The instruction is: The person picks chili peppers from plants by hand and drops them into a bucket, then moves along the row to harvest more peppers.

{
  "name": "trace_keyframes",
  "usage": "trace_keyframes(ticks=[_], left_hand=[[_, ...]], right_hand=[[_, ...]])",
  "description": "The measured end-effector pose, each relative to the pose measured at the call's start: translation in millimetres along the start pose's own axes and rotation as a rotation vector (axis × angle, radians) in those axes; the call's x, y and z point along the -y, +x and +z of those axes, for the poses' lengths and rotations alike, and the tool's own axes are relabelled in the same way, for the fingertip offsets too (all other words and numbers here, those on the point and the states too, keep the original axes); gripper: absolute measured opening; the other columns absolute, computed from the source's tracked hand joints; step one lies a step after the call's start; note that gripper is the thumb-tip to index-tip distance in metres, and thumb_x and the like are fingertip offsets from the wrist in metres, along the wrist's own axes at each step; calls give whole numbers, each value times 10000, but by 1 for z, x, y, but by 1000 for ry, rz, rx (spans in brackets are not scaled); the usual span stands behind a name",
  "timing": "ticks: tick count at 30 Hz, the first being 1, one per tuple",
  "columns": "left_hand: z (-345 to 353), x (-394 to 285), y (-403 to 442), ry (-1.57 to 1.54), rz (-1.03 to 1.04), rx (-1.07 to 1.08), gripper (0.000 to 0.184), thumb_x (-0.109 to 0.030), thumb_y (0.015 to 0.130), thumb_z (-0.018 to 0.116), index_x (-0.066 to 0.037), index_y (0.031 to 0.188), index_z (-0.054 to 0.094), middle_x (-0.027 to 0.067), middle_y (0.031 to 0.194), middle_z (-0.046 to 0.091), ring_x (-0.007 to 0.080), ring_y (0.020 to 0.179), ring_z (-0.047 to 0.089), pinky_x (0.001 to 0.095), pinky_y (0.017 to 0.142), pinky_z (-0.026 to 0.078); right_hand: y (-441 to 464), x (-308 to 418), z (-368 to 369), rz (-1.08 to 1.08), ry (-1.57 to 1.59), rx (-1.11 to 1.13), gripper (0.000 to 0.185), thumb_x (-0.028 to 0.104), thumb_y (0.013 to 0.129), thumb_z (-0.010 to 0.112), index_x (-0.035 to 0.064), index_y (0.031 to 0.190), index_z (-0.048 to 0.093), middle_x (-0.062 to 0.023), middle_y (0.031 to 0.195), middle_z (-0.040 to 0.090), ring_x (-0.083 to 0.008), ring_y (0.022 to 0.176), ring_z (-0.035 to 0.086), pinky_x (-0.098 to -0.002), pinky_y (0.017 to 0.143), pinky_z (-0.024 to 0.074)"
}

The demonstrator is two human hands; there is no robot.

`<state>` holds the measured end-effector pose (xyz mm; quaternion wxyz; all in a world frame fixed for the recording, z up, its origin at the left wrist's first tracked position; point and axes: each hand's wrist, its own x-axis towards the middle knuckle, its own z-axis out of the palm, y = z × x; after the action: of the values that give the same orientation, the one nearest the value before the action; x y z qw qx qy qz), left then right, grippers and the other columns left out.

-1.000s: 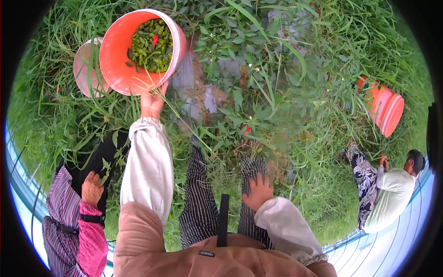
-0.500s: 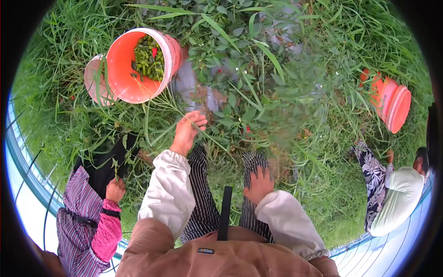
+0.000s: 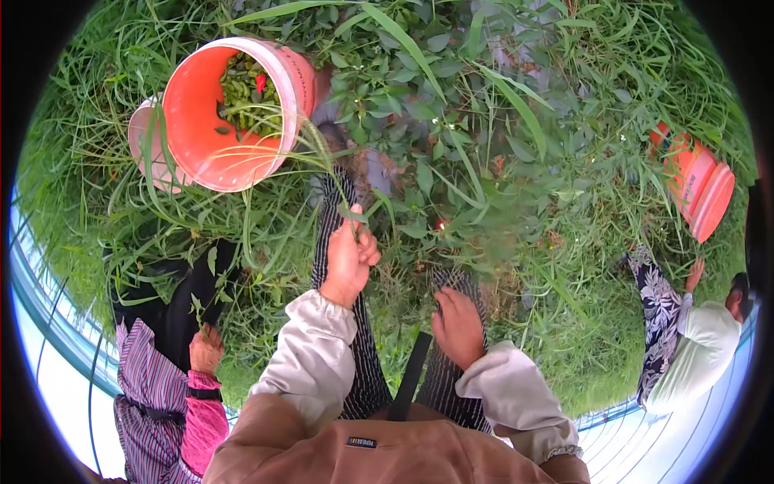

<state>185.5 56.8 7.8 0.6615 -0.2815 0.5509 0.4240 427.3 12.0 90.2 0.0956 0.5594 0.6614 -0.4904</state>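
My left hand (image 3: pixel 350 260) is closed around a stalk of grass (image 3: pixel 345 192), whose long thin blades arch toward the pail's mouth. My right hand (image 3: pixel 458 329) lies on my right knee, fingers resting on the striped trousers, holding nothing. Up and to the left of my left hand, an orange-red bucket (image 3: pixel 184 105) leans on its side in the grass. Small green peppers (image 3: pixel 242 95) and one red one (image 3: pixel 260 82) lie inside it. Leafy pepper plants (image 3: pixel 403 105) with small white flowers grow in front of me, and a red pepper (image 3: pixel 441 224) shows low among the leaves.
At left, a person in a striped apron (image 3: pixel 153 367) holds a leafy sprig (image 3: pixel 199 313). Another person in a pale top (image 3: pixel 685 367) is at right, near an orange bucket (image 3: pixel 700 187). A pale round container (image 3: pixel 149 149) sits beside my bucket. Tall grass surrounds the plants.
My left hand has gone from loosely curled fingers to a closed grip on the grass, bending its blades. My left leg has come forward. My right hand's spread fingers have drawn together on the knee.
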Motion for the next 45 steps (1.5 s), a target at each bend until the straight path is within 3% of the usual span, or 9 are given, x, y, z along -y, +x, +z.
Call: trace_keyframes(ticks=[3,6,13,15,18,20,25,33,45], left_hand=[[-61,-45,28,1117,639,-311,397,-216,865,692,-101,568,454,22,537,506,153,413,418,306,423,305],[-120,-116,31,2256,965,-367,120,-73,792,608,-64,907,575,108,632,583,305,570,583,423,533,469],[-90,-108,81,2858,634,66,365,-128,819,533,-74,1177,581,84,1070,593,251,1072,533,424,906,430],[-74,-72,87,2577,935,209,407,-118,815,531,-57,1215,577,131,1254,543,296,1237,454,474,1059,320],[-49,-24,80,1642,587,480,354,55,771,562,-15,1113,618,111,1021,653,269,998,616,373,892,485],[-46,9,83,689,80,381,217,44,834,549,17,1037,621,80,945,661,198,889,644,293,770,514],[-42,-17,112,120,193,-191,91,-16,878,546,-40,942,607,45,802,629,119,644,584,252,584,484],[-15,-65,144,323,777,-353,161,-113,894,625,-22,1025,600,15,886,612,91,788,570,221,706,443],[26,-51,123,765,88,465,301,-151,913,624,-24,1184,601,67,1045,674,129,976,617,278,850,472]], right_hand=[[70,40,5,-56,258,-105,255,64,829,593,7,1077,599,-159,1098,617,-349,1017,577,-411,886,463],[157,63,8,-151,322,-349,211,47,826,570,3,1029,610,-168,1035,627,-342,938,596,-421,833,483],[335,31,49,-99,-90,-297,264,65,818,530,9,1056,629,-186,1020,638,-347,973,605,-427,863,483],[363,-14,78,-84,-351,-90,370,64,810,528,10,1174,572,-188,1030,638,-371,988,603,-442,829,502],[348,-24,71,-118,-671,-62,409,41,788,537,-4,1195,538,-182,1086,625,-379,1003,604,-455,798,518],[337,-16,54,9,-466,88,348,-24,733,579,34,1076,580,-138,1107,600,-342,988,608,-455,765,519],[286,-21,14,-226,101,-204,290,-128,673,563,55,897,586,-112,978,569,-317,927,582,-371,790,479],[260,-29,-33,-179,69,-238,341,-150,627,591,67,890,595,-86,1201,617,-315,1104,554,-387,935,420],[256,-34,-31,-192,95,-253,416,-148,619,577,70,971,610,-104,1240,598,-316,1141,540,-389,986,406]])
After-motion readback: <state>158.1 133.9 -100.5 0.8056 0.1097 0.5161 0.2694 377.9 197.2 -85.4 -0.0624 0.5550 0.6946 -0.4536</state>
